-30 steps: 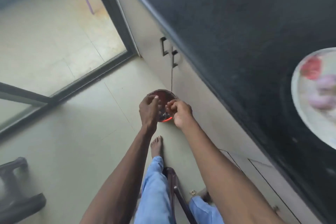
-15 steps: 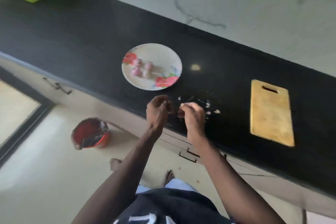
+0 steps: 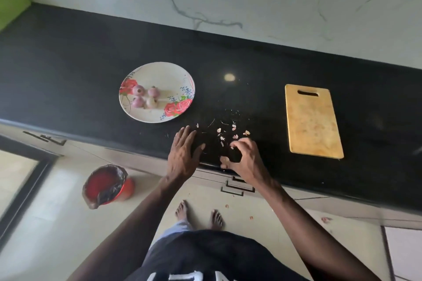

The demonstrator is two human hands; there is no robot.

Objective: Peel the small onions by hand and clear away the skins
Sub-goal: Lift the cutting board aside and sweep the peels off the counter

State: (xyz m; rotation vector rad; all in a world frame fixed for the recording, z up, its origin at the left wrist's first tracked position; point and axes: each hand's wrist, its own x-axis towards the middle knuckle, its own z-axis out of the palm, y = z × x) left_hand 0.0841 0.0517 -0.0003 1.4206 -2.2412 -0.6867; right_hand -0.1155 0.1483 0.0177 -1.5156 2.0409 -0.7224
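1. Gathering the last scraps looks to be the step in hand; four peeled small onions [image 3: 145,97] sit together on the left half of the flowered plate [image 3: 159,70], which stands on the black counter [image 3: 68,57] well apart from both hands.
2. Onion skins [image 3: 228,133] lie scattered as pale flakes and thin slivers on the counter between the plate and the wooden cutting board [image 3: 312,121], just beyond the fingertips; a few more bits lie on the floor [image 3: 262,219] near the bare feet.
3. Left hand [image 3: 182,155] lies flat near the counter's front edge, fingers straight and spread, grasping nothing; it may serve as a stop or a scoop.
4. Right hand [image 3: 245,159] is curled at the near edge of the scatter, fingers bent toward the thumb as if pinching flakes; whether anything is actually between them is too small to tell.
5. Handling, as a judgement: the skins are paper-light, dry and brittle; they will likely crumble under a hard pinch, cling to damp fingers, and drift with any breath of air; sweeping them with the side of a hand into the other palm at the counter's edge should work better than picking one by one.
6. Red bin [image 3: 105,186], dark-lined, stands on the floor below and left of the hands; it seems the place for the skins.
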